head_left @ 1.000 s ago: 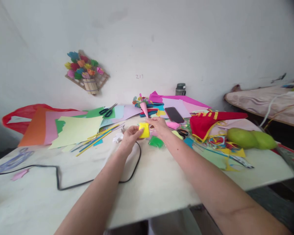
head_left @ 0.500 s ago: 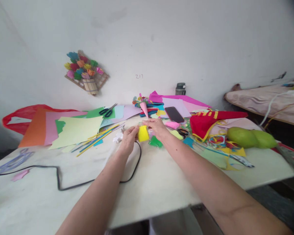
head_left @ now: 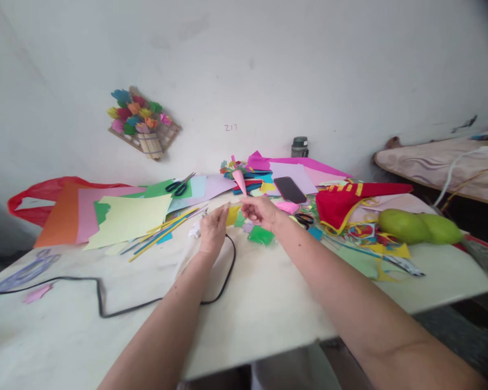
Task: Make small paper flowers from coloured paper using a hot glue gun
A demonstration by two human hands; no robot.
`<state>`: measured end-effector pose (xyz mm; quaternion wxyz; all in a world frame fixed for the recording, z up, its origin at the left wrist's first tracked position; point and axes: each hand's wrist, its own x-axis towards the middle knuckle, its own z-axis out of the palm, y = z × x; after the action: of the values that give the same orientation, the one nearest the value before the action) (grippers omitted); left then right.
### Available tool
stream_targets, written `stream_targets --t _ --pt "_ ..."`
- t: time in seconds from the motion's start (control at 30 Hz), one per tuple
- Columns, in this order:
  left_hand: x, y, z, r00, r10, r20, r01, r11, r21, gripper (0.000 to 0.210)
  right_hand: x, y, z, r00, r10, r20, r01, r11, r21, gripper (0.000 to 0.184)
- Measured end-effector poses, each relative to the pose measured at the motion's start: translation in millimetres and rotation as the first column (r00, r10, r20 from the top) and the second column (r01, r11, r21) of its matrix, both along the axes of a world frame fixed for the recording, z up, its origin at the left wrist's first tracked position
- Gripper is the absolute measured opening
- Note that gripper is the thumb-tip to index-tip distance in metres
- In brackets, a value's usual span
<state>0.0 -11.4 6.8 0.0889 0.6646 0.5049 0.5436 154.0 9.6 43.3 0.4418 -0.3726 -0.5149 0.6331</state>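
Over the middle of the table, my left hand (head_left: 213,227) is closed on a yellow paper piece (head_left: 233,215), seen partly edge-on beside the fingertips. Just to its right, my right hand (head_left: 259,211) is closed in a pinch. Whatever lies between those fingertips, if anything, is too small to make out. Below the hands are a shiny green piece (head_left: 261,235) and a light green scrap (head_left: 239,219). A white object (head_left: 194,229) sits left of my left hand, partly hidden by it. A pink paper cone with small colourful flowers (head_left: 238,177) lies beyond the hands.
Coloured paper sheets (head_left: 130,216), scissors (head_left: 179,186) and thin yellow and blue sticks (head_left: 158,238) lie to the left. A black cable (head_left: 100,295) crosses the front. To the right are a phone (head_left: 289,189), red cloth (head_left: 339,206) and green fruits (head_left: 404,226).
The fingertips have drawn apart: my right hand has come off the yellow paper piece. That piece has turned in my left hand and shows less of its face, uncovering the light green scrap.
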Motion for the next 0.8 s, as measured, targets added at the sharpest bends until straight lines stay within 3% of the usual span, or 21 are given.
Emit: stream_targets --t 0.07,0.17,0.53,0.73,0.8 --pt "-0.1 -1.4 0.2 1.0 0.004 -0.019 -0.003 1.0 0.012 0.033 -0.4 -1.5 0.3 0.994 0.105 0.014 -0.104 0.993 -0.055 0.023" --pt "0.0 -2.9 0.4 1.0 0.014 -0.017 -0.014 1.0 -0.01 0.034 -2.5 -2.8 0.0 0.988 0.156 0.008 -0.155 0.984 -0.093 0.022" --pt "4.5 -4.9 1.7 0.989 -0.139 0.053 0.141 0.99 -0.033 0.033 -3.9 -2.5 -0.3 0.987 0.147 -0.065 -0.153 0.983 -0.1 0.013" --pt "1.4 -7.0 1.3 0.941 -0.331 0.07 0.338 0.932 -0.134 0.044 -4.6 -1.5 -3.0 0.992 0.116 -0.047 -0.12 0.989 -0.086 0.014" --pt "0.8 -5.5 -0.7 0.941 -0.333 0.056 0.337 0.932 -0.133 0.047 -4.9 -1.1 -4.0 0.994 0.097 -0.049 -0.101 0.992 -0.075 0.015"
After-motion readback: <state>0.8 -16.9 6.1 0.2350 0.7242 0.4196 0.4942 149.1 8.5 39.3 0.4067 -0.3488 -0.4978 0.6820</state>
